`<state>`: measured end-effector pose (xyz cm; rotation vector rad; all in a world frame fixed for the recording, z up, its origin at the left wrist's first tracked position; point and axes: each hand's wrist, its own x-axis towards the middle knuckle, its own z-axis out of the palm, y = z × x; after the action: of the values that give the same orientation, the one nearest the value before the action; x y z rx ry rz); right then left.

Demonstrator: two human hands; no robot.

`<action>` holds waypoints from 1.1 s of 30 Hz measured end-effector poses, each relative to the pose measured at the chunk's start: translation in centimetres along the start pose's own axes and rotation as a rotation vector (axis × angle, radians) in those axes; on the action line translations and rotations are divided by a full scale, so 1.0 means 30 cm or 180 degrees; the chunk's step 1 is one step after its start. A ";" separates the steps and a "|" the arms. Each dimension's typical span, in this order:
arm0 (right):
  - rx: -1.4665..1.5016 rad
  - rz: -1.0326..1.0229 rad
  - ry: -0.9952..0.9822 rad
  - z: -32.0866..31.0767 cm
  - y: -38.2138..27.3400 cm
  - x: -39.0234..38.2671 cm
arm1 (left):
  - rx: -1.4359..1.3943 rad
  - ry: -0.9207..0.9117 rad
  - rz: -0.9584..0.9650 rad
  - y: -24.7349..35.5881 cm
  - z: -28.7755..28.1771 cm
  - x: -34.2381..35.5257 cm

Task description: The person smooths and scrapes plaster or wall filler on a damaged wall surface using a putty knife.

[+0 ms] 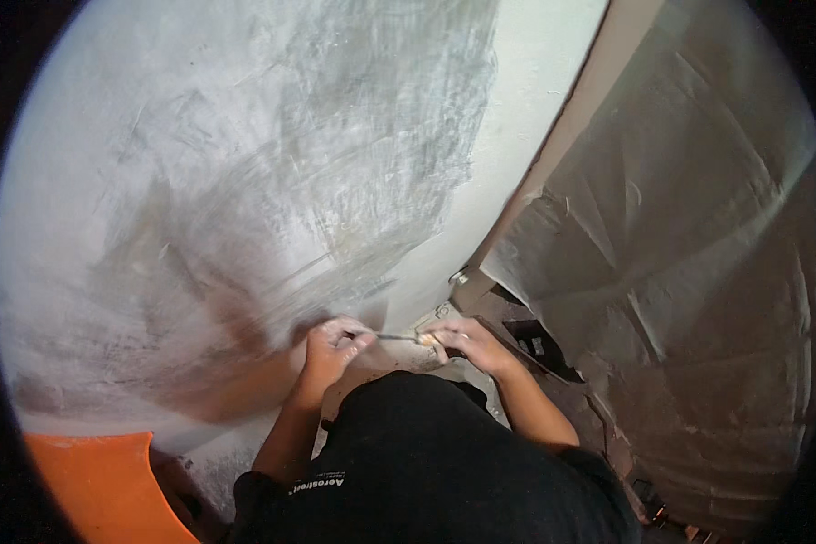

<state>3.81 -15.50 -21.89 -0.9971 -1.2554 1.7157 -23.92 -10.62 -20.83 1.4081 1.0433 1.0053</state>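
Observation:
Close in front of my body, both hands are on one slim tool (397, 337), perhaps a putty knife or scraper seen edge-on; its exact kind is not clear. It has a thin dark shaft or blade and a yellowish handle end. My right hand (467, 343) is closed around the yellowish end. The thumb and fingers of my left hand (334, 346) pinch the other end. Just beyond my hands rises a pale wall (245, 181) with uneven grey-white smears of coating, and my left hand casts a shadow near it.
A wrinkled brownish-grey sheet (689, 272) covers the right side, its torn lower edge showing dark debris (539, 344). A small pale fitting (460, 276) sits by the wall's corner. An orange curved plastic object (109, 480) stands at the lower left.

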 end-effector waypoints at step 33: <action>0.0401 -0.0802 0.0350 -0.323 -0.260 0.220 | -0.1275 -0.0087 0.0074 0.146 0.667 0.487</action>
<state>11.07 -4.33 -17.33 -0.8109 -1.1354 1.5051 -0.52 -1.94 -17.60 1.1029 0.7544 1.1361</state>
